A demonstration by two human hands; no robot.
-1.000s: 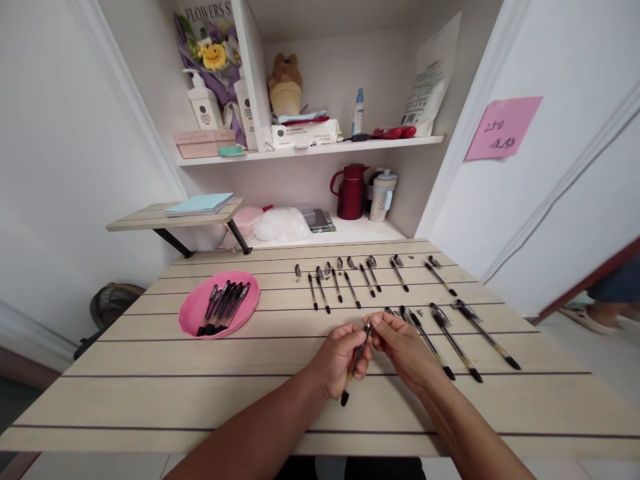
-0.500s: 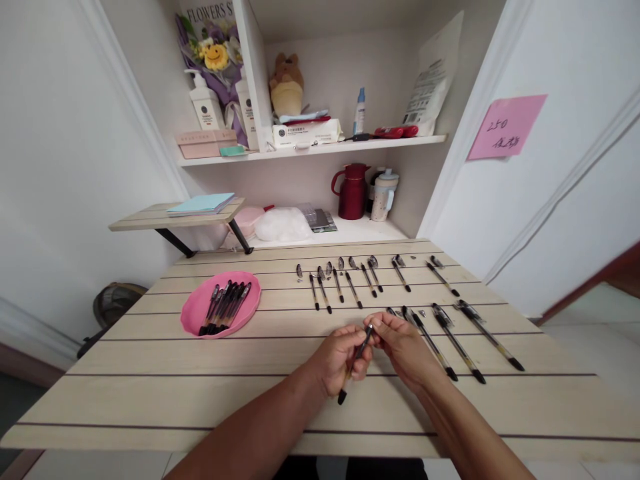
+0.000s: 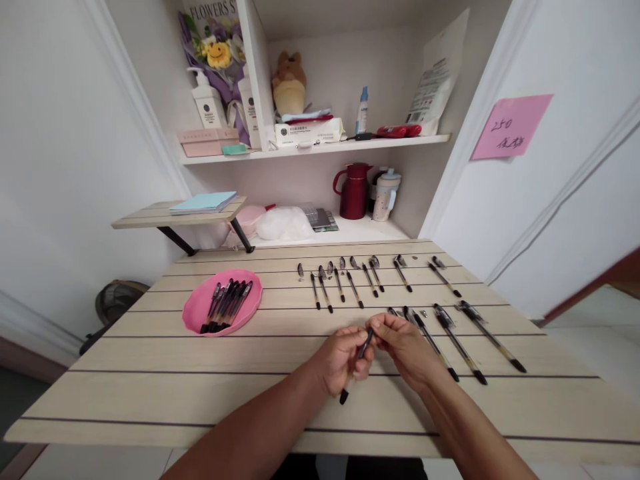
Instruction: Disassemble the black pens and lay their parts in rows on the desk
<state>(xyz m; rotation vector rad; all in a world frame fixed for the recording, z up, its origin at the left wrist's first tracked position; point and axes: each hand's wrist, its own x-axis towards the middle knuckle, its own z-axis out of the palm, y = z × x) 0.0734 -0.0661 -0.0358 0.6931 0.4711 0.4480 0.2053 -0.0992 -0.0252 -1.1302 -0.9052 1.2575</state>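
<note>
My left hand (image 3: pixel 345 360) is closed around a black pen (image 3: pixel 345 396), whose dark end points down toward me. At the pen's upper end, my right hand (image 3: pixel 400 343) pinches with thumb and forefinger; the fingertips hide most of that end. Just beyond and to the right of my hands lie several capless pens (image 3: pixel 459 343) with loose caps and small metal tips (image 3: pixel 423 313) by them. Farther back is another row of pens (image 3: pixel 353 289), with clear caps (image 3: pixel 375 262) above them. A pink dish (image 3: pixel 189 313) on the left holds several capped pens (image 3: pixel 227 305).
The striped wooden table (image 3: pixel 165 393) has a small raised stand (image 3: pixel 145 215) at its back left, with blue paper (image 3: pixel 203 201) on it. Behind the table, a white shelf (image 3: pixel 280 155) carries bottles and a plush toy (image 3: pixel 290 83); below it stands a red jug (image 3: pixel 354 192).
The silvery end visible between my fingertips earlier is now covered by my right fingers. Both hands stay in nearly the same place; the whole view shifts slightly.
</note>
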